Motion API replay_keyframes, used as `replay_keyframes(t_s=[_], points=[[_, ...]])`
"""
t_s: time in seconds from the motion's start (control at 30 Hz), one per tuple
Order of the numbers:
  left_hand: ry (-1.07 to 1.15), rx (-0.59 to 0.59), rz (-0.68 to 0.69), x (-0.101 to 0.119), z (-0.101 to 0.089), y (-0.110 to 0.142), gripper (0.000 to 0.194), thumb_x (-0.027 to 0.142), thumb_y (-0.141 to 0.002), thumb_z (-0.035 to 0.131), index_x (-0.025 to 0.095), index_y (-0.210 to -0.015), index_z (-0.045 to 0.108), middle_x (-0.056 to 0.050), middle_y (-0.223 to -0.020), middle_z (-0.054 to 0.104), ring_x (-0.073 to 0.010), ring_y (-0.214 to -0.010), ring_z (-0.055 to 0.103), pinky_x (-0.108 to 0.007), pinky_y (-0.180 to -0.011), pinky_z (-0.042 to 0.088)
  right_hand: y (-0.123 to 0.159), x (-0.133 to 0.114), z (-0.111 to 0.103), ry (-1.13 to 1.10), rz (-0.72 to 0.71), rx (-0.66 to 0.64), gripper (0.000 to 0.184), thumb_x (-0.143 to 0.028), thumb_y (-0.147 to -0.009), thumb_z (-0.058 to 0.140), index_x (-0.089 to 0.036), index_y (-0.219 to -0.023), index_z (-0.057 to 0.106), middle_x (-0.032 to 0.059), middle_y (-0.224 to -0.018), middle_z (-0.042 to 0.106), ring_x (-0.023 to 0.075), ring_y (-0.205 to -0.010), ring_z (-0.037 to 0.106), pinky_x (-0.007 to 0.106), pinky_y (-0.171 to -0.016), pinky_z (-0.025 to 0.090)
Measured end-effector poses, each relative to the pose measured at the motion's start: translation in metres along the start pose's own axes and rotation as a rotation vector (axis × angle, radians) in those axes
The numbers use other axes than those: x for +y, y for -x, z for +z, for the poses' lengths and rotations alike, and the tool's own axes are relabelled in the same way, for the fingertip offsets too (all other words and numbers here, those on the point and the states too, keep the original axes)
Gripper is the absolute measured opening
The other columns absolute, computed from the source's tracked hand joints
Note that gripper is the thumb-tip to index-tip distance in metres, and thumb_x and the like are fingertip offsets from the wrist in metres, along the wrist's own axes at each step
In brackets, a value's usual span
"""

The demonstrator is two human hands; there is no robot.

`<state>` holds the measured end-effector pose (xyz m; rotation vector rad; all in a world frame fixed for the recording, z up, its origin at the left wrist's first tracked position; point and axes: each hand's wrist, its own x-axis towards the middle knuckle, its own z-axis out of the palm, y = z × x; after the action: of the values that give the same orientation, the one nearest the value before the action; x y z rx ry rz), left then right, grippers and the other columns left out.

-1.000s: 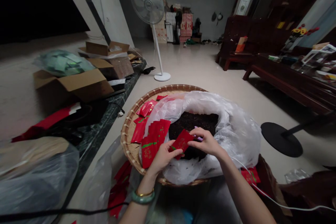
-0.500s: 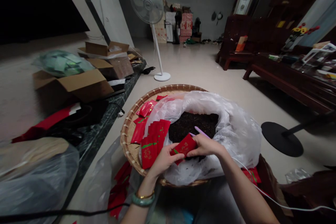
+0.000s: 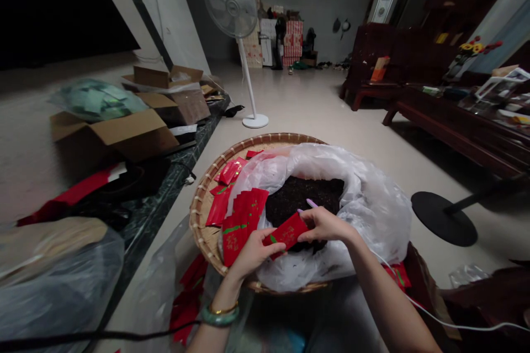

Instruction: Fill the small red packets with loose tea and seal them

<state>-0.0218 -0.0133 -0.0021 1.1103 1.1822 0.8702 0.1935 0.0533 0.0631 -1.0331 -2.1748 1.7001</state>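
Logging a round woven bamboo tray (image 3: 265, 142) carrying a clear plastic bag (image 3: 372, 215) filled with dark loose material (image 3: 304, 198); I cannot tell what it is. Red packets (image 3: 240, 226) lie overlapping on the bag's folded edge and the tray. One red packet (image 3: 286, 234) sits between the hands, over the bag. The left hand (image 3: 251, 253), partly closed, holds its lower end; the right hand (image 3: 327, 225), partly closed, holds its upper end, a slim lilac stick (image 3: 311, 203) showing beyond the fingers.
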Motion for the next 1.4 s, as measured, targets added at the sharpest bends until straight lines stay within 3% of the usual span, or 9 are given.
replay_keyframes(t_s=[0.2,0.4,0.53,0.63,0.7,0.87,1.07,1.27,1.4], points=[[-0.037,0.123,0.031,0.004,-0.015,0.005,0.037,0.033,-0.062,0.076,0.010,-0.090,0.071,-0.003,-0.066,0.072,-0.0188,-0.060,0.065,-0.025,-0.057,0.049,-0.007,0.010,0.001,-0.224,0.024,0.176,0.029,-0.037,-0.064,0.073,-0.015,-0.072,0.056,-0.0024,-0.057,0.062,0.0117,-0.050,0.060,0.018,-0.041,0.045],[0.193,0.257,0.079,0.009,-0.007,0.004,0.039,0.030,-0.056,0.080,0.011,-0.088,0.069,-0.007,-0.078,0.075,-0.0199,-0.065,0.068,-0.029,-0.065,0.053,-0.008,0.011,0.008,-0.220,0.022,0.197,0.024,-0.038,-0.069,0.069,-0.015,-0.071,0.063,-0.0010,-0.059,0.064,0.0125,-0.052,0.062,0.029,-0.056,0.053],[0.437,0.246,0.067,0.006,0.008,0.001,0.049,0.033,-0.056,0.081,0.010,-0.097,0.065,-0.009,-0.083,0.074,-0.0211,-0.067,0.069,-0.033,-0.068,0.055,-0.005,0.008,0.009,0.027,-0.122,0.282,0.022,-0.034,-0.069,0.072,-0.019,-0.086,0.070,0.0034,-0.089,0.071,0.0203,-0.085,0.066,0.039,-0.081,0.050],[0.467,0.267,0.054,0.006,0.018,-0.002,0.051,0.035,-0.052,0.083,0.010,-0.093,0.067,-0.009,-0.083,0.074,-0.0222,-0.071,0.069,-0.035,-0.074,0.055,-0.006,0.001,0.014,0.031,-0.167,0.409,0.045,-0.038,-0.068,0.074,-0.020,-0.108,0.066,0.0077,-0.108,0.067,0.0216,-0.093,0.062,0.034,-0.079,0.049],[0.422,0.265,0.046,0.006,0.024,-0.004,0.051,0.035,-0.051,0.085,0.009,-0.091,0.069,-0.009,-0.082,0.074,-0.0225,-0.073,0.069,-0.035,-0.075,0.054,-0.010,-0.004,0.021,0.006,-0.170,0.459,0.047,-0.040,-0.068,0.073,-0.018,-0.109,0.064,0.0071,-0.101,0.068,0.0189,-0.084,0.061,0.028,-0.070,0.049],[0.367,0.203,0.012,0.010,0.029,-0.006,0.051,0.049,-0.054,0.080,0.008,-0.081,0.070,-0.008,-0.070,0.073,-0.0221,-0.065,0.067,-0.034,-0.068,0.054,-0.021,-0.007,0.034,-0.053,-0.117,0.566,0.040,-0.050,-0.073,0.063,-0.015,-0.056,0.056,-0.0031,-0.051,0.050,0.0090,-0.050,0.044,0.021,-0.049,0.036],[0.456,0.191,0.014,0.014,0.032,-0.002,0.050,0.057,-0.063,0.072,0.010,-0.080,0.069,-0.006,-0.066,0.072,-0.0227,-0.068,0.069,-0.031,-0.064,0.053,-0.018,-0.006,0.037,-0.151,-0.106,0.588,0.049,-0.058,-0.072,0.059,-0.016,-0.049,0.048,-0.0047,-0.044,0.040,0.0065,-0.043,0.034,0.020,-0.041,0.029],[0.442,0.166,-0.062,0.013,0.037,-0.002,0.054,0.041,-0.053,0.083,0.011,-0.093,0.066,-0.008,-0.076,0.074,-0.0223,-0.061,0.069,-0.030,-0.056,0.054,-0.025,0.010,0.042,-0.146,-0.074,0.622,0.040,-0.053,-0.077,0.057,-0.016,-0.063,0.062,-0.0009,-0.054,0.056,0.0108,-0.050,0.048,0.023,-0.046,0.040],[0.496,0.257,-0.067,0.014,0.033,-0.002,0.050,0.040,-0.053,0.084,0.009,-0.089,0.065,-0.011,-0.078,0.074,-0.0212,-0.060,0.069,-0.028,-0.055,0.055,-0.014,0.029,0.028,0.271,-0.064,0.726,0.030,-0.039,-0.086,0.052,-0.019,-0.104,0.065,0.0066,-0.093,0.068,0.0204,-0.086,0.060,0.033,-0.078,0.048]])
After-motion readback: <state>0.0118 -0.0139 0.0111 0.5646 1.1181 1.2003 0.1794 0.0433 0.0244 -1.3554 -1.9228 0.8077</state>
